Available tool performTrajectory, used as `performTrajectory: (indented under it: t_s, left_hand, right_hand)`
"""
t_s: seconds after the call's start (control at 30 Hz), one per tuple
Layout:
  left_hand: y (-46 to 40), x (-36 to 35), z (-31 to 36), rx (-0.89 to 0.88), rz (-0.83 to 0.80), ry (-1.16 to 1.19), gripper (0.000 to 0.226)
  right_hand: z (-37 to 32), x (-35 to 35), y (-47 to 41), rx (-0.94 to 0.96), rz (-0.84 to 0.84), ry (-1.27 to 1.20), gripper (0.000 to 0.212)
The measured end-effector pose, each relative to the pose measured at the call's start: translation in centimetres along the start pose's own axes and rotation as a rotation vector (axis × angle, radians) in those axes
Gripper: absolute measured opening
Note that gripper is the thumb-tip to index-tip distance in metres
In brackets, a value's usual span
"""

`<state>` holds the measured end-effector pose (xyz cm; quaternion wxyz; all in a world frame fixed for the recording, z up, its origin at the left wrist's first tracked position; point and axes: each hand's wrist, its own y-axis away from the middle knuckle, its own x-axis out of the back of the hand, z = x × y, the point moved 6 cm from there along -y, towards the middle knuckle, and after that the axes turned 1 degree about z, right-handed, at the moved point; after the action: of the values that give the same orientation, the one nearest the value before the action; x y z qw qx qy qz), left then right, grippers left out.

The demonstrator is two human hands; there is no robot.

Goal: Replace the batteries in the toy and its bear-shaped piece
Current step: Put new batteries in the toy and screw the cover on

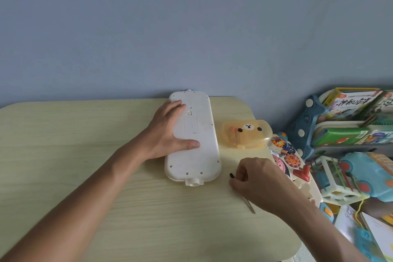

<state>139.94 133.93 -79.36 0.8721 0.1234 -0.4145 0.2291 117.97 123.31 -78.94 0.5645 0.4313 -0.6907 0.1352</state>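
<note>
A long white toy (204, 155) lies face down on the pale wooden table (85, 155), its battery cover (190, 126) closed. My left hand (170, 134) rests flat on the toy's left side, fingers spread. The orange bear-shaped piece (246, 134) sits to the toy's right. My right hand (255, 178) is curled around a screwdriver lying on the table: its black handle end (231, 175) pokes out at the left and its metal shaft (249, 205) sticks out below the hand.
The table's right edge runs just behind my right hand. Beyond it stands a colourful activity toy (291, 161), a blue shelf (306, 121) with books and a pile of toys (350, 176). A blue-grey wall rises behind the table.
</note>
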Motion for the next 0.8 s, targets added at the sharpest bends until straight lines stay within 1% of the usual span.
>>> performTrajectory:
  t_s: [0.07,0.13,0.2,0.3,0.37,0.43,0.6,0.8]
  left_hand:
    - [0.1,0.1,0.0,0.004,0.0,-0.002,0.13]
    - [0.1,0.1,0.1,0.018,0.001,0.008,0.13]
    - [0.1,0.1,0.2,0.034,0.003,0.013,0.128]
    - [0.2,-0.1,0.3,0.029,-0.003,-0.023,0.121]
    - [0.5,-0.2,0.5,0.014,-0.005,-0.031,0.121]
    - [0.8,-0.3,0.8,-0.002,-0.004,-0.031,0.121]
    - [1.2,-0.6,1.0,0.02,0.0,-0.008,0.123]
    - [1.3,-0.6,1.1,0.024,-0.01,-0.005,0.122]
  right_hand:
    - [-0.1,0.3,-0.1,0.004,-0.003,-0.011,0.017]
    - [-0.7,1.9,-0.2,0.03,0.001,-0.105,0.016]
    - [-1.8,4.5,-0.8,0.077,0.063,-0.329,0.017]
    - [-4.1,8.2,-3.2,0.161,0.221,-0.648,0.014]
    - [-5.7,9.1,-5.3,0.199,0.297,-0.773,0.01]
    - [-7.1,8.8,-7.5,0.231,0.32,-0.885,0.01]
    - [-8.2,6.4,-10.9,0.261,0.354,-0.935,0.008]
    - [-7.8,5.0,-11.7,0.281,0.406,-1.003,0.008]
